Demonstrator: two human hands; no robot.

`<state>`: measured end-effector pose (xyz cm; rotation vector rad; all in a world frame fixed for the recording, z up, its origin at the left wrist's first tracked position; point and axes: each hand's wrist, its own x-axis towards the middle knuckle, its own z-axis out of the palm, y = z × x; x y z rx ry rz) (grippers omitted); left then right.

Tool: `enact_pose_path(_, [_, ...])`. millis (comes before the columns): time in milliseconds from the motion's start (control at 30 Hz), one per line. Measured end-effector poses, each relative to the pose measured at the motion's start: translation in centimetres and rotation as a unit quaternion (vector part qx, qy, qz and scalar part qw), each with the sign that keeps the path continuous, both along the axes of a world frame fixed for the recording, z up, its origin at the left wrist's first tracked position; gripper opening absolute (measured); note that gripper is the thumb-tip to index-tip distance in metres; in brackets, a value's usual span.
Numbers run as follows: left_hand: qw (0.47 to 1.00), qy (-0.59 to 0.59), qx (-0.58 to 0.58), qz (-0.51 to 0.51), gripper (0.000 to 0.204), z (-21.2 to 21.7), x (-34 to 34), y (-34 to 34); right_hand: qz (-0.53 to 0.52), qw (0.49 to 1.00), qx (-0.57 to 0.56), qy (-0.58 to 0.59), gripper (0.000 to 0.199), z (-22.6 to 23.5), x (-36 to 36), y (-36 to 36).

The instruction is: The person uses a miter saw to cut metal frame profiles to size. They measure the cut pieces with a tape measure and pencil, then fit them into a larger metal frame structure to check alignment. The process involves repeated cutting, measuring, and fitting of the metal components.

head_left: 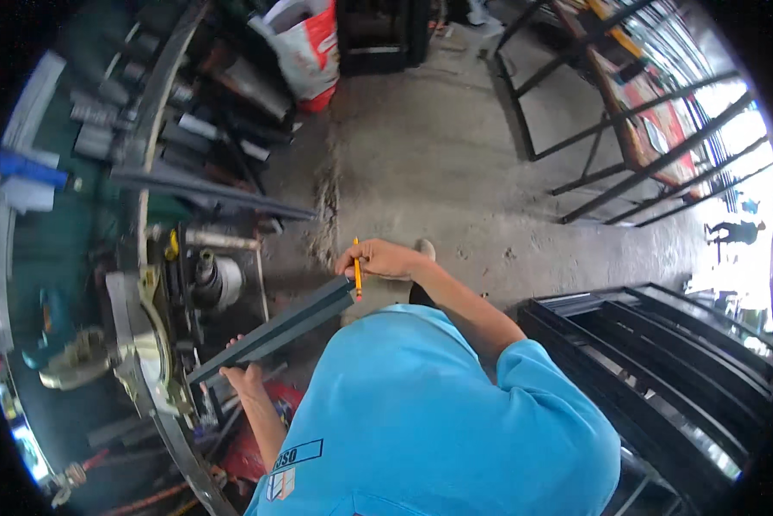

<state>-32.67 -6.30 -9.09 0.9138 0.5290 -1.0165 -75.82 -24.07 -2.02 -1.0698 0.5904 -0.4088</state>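
Behind the blue shirt (429, 413), both forearms are partly hidden.

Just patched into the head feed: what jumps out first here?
The bright blue shirt fills the lower middle. Just above it, the right hand holds a yellow pencil against one end of a long grey metal bar, while the left hand grips its other end. Black metal frames lie at right.
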Motion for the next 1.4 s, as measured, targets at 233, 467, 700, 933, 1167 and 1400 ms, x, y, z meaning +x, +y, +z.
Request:
enact_pose_path(233, [0.809,-0.406,-0.115,-0.409,0.046,-5.8,-6.2,-13.5,-0.196,0.969,-0.078,-0.13,0.013,0.0,-15.4,-2.7])
enact_pose_path(467, [0.884,-0.155,-0.135,-0.42,0.05,-5.8,-29.6,-35.0,-0.458,0.877,-0.073,-0.127,0.013,-1.6,-32.8,-5.8])
enact_pose_path(700, [0.775,-0.006,-0.35,-0.527,0.06,-0.2,-53.9,-49.9,-0.638,0.753,0.058,-0.152,0.017,-1.1,-43.8,-7.0])
enact_pose_path(933, [0.831,0.055,-0.136,-0.537,0.064,3.4,-71.5,-64.1,-0.742,0.664,-0.062,0.066,0.019,-4.0,-52.3,-15.7])
enact_pose_path(1167, [0.814,0.202,-0.133,-0.529,0.067,2.3,-83.4,-75.9,-0.783,0.595,-0.077,0.164,0.022,5.6,-60.9,-23.6])
enact_pose_path(1400, [0.715,0.193,-0.209,-0.639,0.062,9.6,-94.6,-78.6,-0.849,0.515,-0.078,0.087,0.026,3.9,-67.4,-23.4])
